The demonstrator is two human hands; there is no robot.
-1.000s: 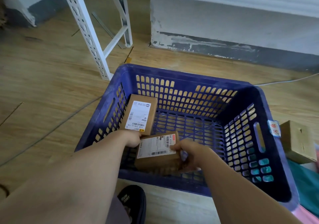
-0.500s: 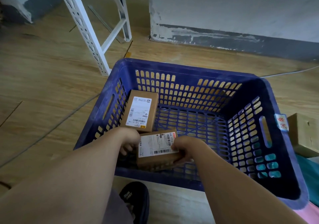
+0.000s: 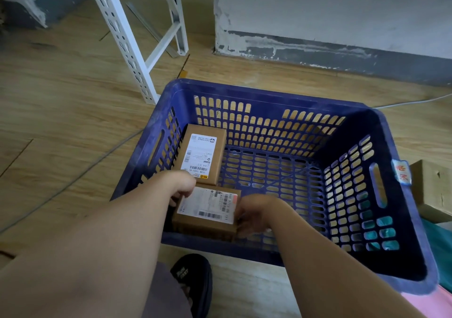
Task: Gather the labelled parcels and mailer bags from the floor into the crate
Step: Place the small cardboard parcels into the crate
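A blue slotted crate [image 3: 403, 224] stands on the wood floor. Inside it, along the left wall, lies a brown labelled parcel [image 3: 203, 153]. A second brown labelled parcel [image 3: 208, 210] sits low in the crate's near left corner, held between both hands. My left hand [image 3: 182, 186] grips its left end with curled fingers. My right hand [image 3: 254, 213] grips its right end. The fingertips of both hands are hidden behind the parcel.
A white perforated shelf frame [image 3: 127, 41] stands just behind the crate's left corner. A cardboard box [image 3: 433, 188], a teal bag [image 3: 437, 241] and something pink [image 3: 430, 305] lie right of the crate. A white cable [image 3: 413, 102] runs along the floor. My black slipper [image 3: 195, 281] is below.
Both hands have lowered the second parcel deeper into the crate's near left corner. The first parcel has not moved.
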